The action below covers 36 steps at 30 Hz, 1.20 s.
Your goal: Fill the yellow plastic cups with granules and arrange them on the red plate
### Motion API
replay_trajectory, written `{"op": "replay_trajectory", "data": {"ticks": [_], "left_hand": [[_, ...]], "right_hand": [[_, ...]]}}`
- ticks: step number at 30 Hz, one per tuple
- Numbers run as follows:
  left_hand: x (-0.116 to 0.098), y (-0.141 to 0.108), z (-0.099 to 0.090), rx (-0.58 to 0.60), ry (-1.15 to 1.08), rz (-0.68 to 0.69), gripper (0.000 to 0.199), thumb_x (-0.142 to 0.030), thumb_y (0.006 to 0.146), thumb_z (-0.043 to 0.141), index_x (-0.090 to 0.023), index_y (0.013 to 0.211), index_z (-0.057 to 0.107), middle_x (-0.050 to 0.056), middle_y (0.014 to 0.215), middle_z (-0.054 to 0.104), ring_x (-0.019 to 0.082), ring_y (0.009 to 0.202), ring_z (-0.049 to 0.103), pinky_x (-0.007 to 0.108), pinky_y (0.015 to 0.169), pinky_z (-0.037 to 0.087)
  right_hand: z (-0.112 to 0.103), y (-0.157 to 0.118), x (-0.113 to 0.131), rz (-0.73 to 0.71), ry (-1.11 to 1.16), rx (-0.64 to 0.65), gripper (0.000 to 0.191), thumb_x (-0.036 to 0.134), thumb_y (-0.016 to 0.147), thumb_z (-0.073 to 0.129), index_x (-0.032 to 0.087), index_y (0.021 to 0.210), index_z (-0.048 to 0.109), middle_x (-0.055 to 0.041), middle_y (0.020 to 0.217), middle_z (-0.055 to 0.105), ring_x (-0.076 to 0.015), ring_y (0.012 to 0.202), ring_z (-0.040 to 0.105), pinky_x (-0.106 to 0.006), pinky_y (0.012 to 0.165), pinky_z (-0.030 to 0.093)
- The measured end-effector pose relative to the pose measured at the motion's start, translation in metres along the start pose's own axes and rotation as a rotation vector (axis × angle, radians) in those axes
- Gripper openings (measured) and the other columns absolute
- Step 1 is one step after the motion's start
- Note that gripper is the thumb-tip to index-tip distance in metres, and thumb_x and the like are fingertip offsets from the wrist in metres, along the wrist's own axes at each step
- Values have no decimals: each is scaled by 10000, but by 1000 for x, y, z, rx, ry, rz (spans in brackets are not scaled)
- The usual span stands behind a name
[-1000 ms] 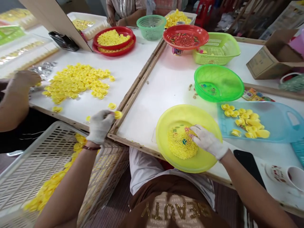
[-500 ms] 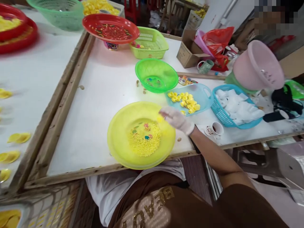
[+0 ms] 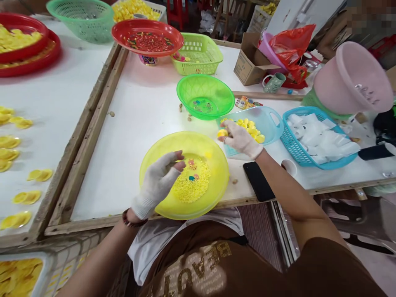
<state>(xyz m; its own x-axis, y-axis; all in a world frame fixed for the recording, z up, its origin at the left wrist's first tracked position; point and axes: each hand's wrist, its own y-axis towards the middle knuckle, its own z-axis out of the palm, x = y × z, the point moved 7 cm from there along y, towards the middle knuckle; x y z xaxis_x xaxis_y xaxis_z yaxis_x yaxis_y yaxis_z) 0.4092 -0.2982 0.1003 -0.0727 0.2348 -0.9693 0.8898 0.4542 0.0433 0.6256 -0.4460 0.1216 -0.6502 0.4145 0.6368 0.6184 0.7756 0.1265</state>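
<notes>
My left hand, in a white fingerless glove, hovers over the left side of a yellow basin. Its thumb and fingers are apart with nothing between them. Small yellow pellets and a few pink and teal pieces lie in the basin. My right hand, gloved the same way, pinches a small yellow cup-shaped piece at the near left edge of a clear blue tray. More yellow cup-shaped pieces sit in that tray, partly hidden by the hand.
A green bowl stands behind the basin. To the right are a blue basket of white pieces, a mug and a black phone. A red plate is at the back; a wooden rail runs along the left.
My left hand has come into view over the basin. My right hand has moved from the basin's rim right and away to the tray, where it holds a yellow piece.
</notes>
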Motion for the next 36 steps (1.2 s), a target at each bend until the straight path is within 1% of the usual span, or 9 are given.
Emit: {"op": "replay_trajectory", "data": {"ticks": [3,8,11,14,17,22,27,32,36], "left_hand": [[0,8,18,113,-127,-65,470,-417,870,649,-123,1237,635,117,1090,725,216,876,704,342,764,596],[18,4,-19,-82,-68,-173,244,-369,848,647,-134,907,681,55,792,711,173,676,677,296,661,567],[28,-3,-43,-200,73,-116,185,-334,853,617,-151,883,621,82,936,716,179,711,688,299,661,558],[34,-5,-50,-272,264,12,133,-290,887,542,-168,920,583,105,1110,696,187,809,690,321,737,549],[42,-1,-39,-165,480,45,164,-289,917,491,-181,962,606,90,980,715,222,845,676,345,779,523],[58,4,-10,218,824,-18,275,-152,880,433,-154,1024,667,144,1019,706,265,942,669,356,826,502],[69,6,2,370,1006,-172,220,-178,826,534,-155,960,707,166,1013,702,284,879,675,351,733,499],[70,11,3,338,976,-203,140,-201,797,543,-153,823,672,156,871,704,285,780,666,343,631,458],[64,6,2,240,537,-243,144,-308,746,641,-178,722,584,61,668,643,206,634,609,294,560,441]], "right_hand": [[46,-22,47,-124,229,280,391,262,844,686,189,1178,498,53,768,566,-94,659,519,-247,647,442],[99,-23,82,-203,384,420,351,322,913,575,195,1210,438,30,843,567,-122,733,533,-271,711,461],[138,-16,80,-209,49,519,261,346,960,504,146,1125,539,-69,991,606,-180,874,570,-338,827,471],[177,-29,76,-187,-348,655,376,412,937,547,131,1185,577,-166,1184,576,-290,1041,582,-430,895,473],[198,-63,85,-283,-483,753,460,468,926,543,140,1247,572,-193,1270,544,-357,1106,566,-483,884,489],[199,-106,91,-271,-414,886,419,473,965,445,136,1144,619,-187,1173,625,-305,960,627,-452,812,516],[193,-99,76,-47,-155,1005,261,396,922,522,175,845,638,-76,873,680,-204,763,612,-324,692,479],[174,-76,59,414,480,792,193,388,867,570,215,784,556,43,581,489,-101,437,426,-244,417,311],[146,-60,68,548,1117,422,304,486,842,630,224,819,478,87,597,428,-45,397,318,-182,369,172]]}}
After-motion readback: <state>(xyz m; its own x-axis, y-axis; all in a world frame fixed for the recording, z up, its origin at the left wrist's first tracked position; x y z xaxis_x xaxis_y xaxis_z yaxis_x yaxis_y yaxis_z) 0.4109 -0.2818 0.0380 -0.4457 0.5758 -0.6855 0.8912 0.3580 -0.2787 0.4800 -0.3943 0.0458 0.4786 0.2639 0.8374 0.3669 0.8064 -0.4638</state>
